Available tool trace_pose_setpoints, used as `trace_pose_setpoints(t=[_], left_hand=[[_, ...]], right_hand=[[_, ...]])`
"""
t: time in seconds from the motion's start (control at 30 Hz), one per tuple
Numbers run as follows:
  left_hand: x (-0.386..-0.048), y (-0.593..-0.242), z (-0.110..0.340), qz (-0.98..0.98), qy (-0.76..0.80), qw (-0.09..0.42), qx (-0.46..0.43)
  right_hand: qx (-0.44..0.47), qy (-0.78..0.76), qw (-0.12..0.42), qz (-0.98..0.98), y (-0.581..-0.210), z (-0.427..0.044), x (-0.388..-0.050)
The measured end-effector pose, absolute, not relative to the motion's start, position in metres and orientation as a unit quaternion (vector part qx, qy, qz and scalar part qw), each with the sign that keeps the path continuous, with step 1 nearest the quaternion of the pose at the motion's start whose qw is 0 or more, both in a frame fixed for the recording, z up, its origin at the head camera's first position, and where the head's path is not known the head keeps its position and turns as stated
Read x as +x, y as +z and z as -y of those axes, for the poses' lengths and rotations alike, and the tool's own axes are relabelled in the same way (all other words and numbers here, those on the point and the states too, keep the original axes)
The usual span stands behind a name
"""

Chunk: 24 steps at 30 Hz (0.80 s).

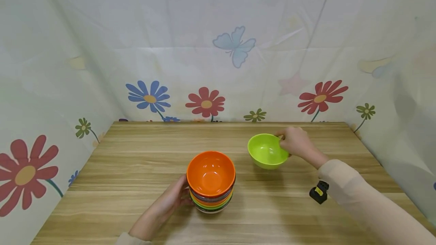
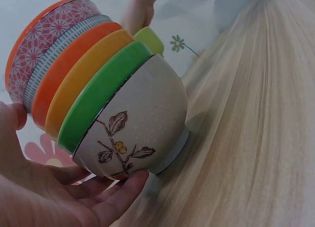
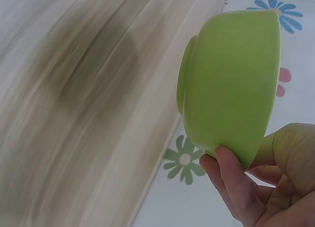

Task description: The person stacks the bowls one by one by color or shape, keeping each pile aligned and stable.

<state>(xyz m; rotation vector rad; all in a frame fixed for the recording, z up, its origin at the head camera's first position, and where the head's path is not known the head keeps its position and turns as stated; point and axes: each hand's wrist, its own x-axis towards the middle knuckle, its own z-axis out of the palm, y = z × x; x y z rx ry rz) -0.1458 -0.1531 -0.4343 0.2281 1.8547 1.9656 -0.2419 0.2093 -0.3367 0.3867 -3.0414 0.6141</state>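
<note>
A stack of nested bowls (image 1: 211, 175) stands toward the front of the table, with an orange interior showing on top. In the left wrist view, its lowest bowl (image 2: 142, 109) is cream with a leaf-and-berry pattern; green, yellow, orange, striped and pink-flowered bowls sit above it. My left hand (image 1: 173, 196) touches the stack's left side, thumb by the upper bowls and fingers along the lowest one. To the right, my right hand (image 1: 296, 141) pinches a lime green bowl (image 1: 267, 152) by its right rim. That bowl is raised above the table, its mouth facing up.
The wooden table (image 1: 136, 154) is bordered by hanging cloth (image 1: 190, 59) printed with flowers and a butterfly at the back and sides. A small black device with a yellow mark (image 1: 319, 192) is at the right wrist. A shadow falls on the table under the raised bowl.
</note>
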Motion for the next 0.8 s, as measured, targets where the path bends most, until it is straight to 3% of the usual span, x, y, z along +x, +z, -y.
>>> trace_pose_setpoints(t=[0.4, 0.8], left_hand=[[-0.145, -0.434, 0.151, -0.661, 0.717, 0.211, 0.070], [-0.144, -0.432, 0.150, -0.661, 0.718, 0.207, 0.063]], right_hand=[[0.163, 0.175, 0.055, 0.969, -0.330, -0.196, -0.237], [0.184, 0.184, 0.062, 0.964, -0.314, -0.185, -0.232]])
